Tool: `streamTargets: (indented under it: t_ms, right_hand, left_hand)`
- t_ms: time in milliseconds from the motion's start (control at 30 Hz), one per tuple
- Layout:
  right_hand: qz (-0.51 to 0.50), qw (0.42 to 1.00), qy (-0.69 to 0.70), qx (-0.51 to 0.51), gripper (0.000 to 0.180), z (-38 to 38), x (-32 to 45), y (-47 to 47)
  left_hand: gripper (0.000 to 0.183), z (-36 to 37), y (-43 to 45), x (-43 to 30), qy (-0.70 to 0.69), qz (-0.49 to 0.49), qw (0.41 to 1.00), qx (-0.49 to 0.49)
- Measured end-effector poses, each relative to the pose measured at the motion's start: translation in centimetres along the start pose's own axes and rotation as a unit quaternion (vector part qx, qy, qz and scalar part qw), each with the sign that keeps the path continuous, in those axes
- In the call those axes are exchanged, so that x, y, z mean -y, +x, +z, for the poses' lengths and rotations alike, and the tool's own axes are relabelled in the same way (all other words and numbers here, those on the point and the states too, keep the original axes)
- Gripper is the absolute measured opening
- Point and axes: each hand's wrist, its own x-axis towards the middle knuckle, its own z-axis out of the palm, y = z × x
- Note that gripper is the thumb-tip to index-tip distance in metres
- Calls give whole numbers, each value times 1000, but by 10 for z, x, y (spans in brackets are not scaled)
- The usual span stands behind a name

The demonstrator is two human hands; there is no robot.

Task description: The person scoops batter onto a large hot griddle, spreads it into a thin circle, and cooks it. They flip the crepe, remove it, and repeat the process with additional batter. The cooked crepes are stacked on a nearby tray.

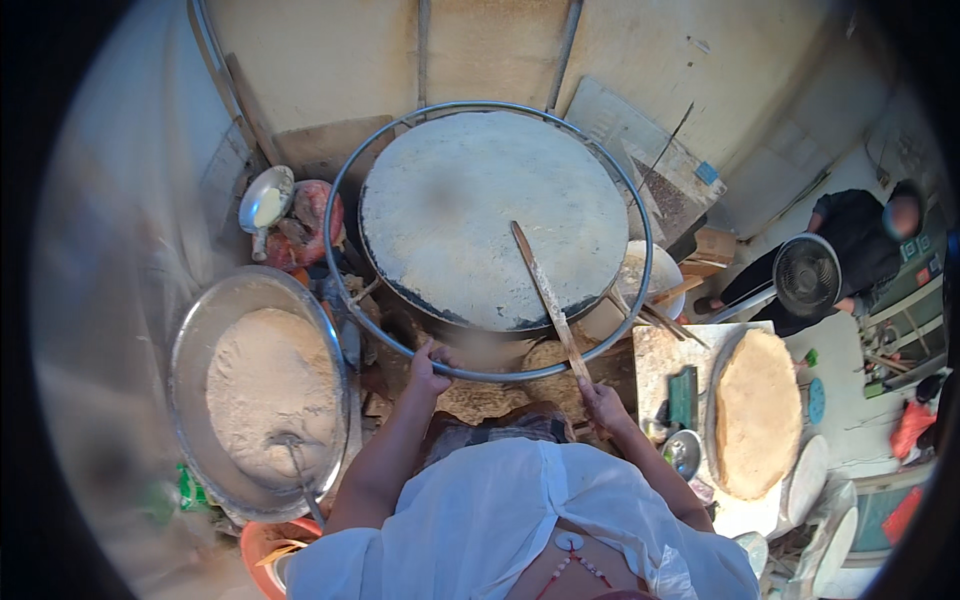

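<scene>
A wide round griddle (480,217) lies before me, covered by a thin pale layer. Its dark rim shows along the front edge. Around it runs a metal tube ring (517,375), set apart from the griddle on short struts. My left hand (432,369) grips this ring at the front left, the thumb up and the fingers partly hidden. In my right hand (604,406) is the lower end of a long flat wooden scraper (551,300), smeared with whitish paste. It slants over the ring, and its tip is over the griddle, right of the middle.
A large metal basin (184,360) of pale dough or batter, with a ladle (300,469), stands left. Behind it is a metal pan (264,199). At right a table (652,352) carries a stack of round flatbreads (759,415). A person (847,232) stands beyond a fan (807,274).
</scene>
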Motion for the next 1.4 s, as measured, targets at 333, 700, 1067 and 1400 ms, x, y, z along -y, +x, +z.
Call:
streamTargets:
  t_ms: [333,700,1067,1400]
  right_hand:
    - [-190,906,-329,-185,41,-75,46,134]
    - [-197,826,-526,-54,31,-117,102,200]
    - [-94,991,-94,24,65,-133,43,198]
    - [14,891,-439,-116,26,-98,60,152]
  left_hand:
    - [20,-2,40,70,-80,10,997,-1]
    - [21,-28,51,-76,84,164,974,-129]
    - [26,4,37,-109,381,386,767,-343]
    - [35,-45,96,-177,460,422,713,-320]
